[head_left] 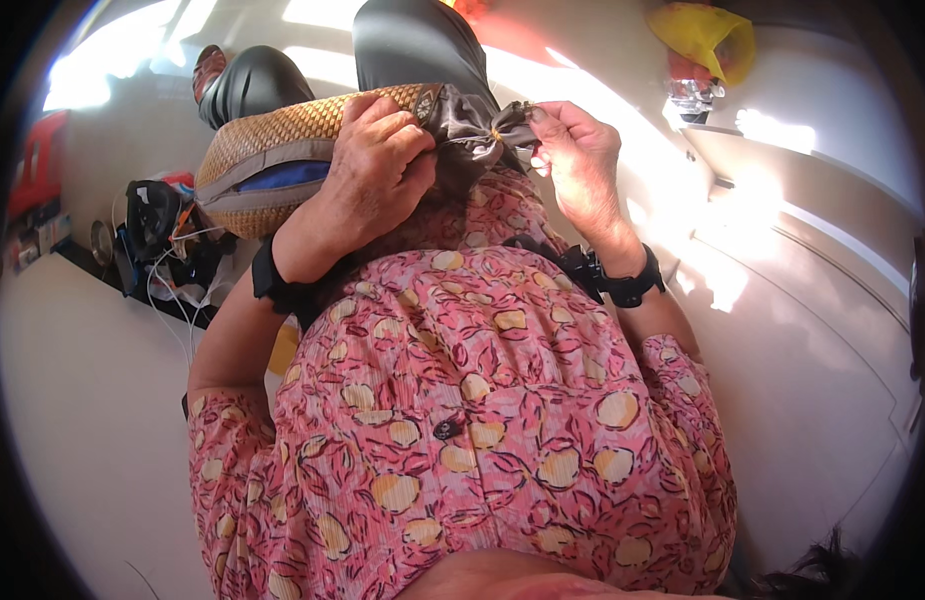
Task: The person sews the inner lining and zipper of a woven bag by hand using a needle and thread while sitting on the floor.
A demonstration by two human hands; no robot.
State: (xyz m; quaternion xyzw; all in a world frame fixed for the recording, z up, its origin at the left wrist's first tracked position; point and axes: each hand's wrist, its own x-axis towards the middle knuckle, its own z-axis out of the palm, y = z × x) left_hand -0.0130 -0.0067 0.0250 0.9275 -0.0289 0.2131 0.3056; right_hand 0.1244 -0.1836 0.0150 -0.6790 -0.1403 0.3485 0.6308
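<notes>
A tan woven straw bag [254,138] with grey fabric trim lies across my lap. Through a gap in its grey edging shows something blue [282,177]. At the bag's right end sits a shiny grey fabric bow [472,128] with a small gold-coloured spot at its knot. My left hand [380,170] is closed over that end of the bag, holding the grey fabric beside the bow; its fingertips are partly hidden. Between thumb and fingers, my right hand [585,165] pinches the bow's right tip. Black bands circle both wrists.
Left of my lap, a dark pouch [154,215] lies among white cables and small items. A red plastic object [40,165] is farther left. A yellow bag [707,40] is at the far right, above a clear package [690,98]. Bright sunlight streaks the floor.
</notes>
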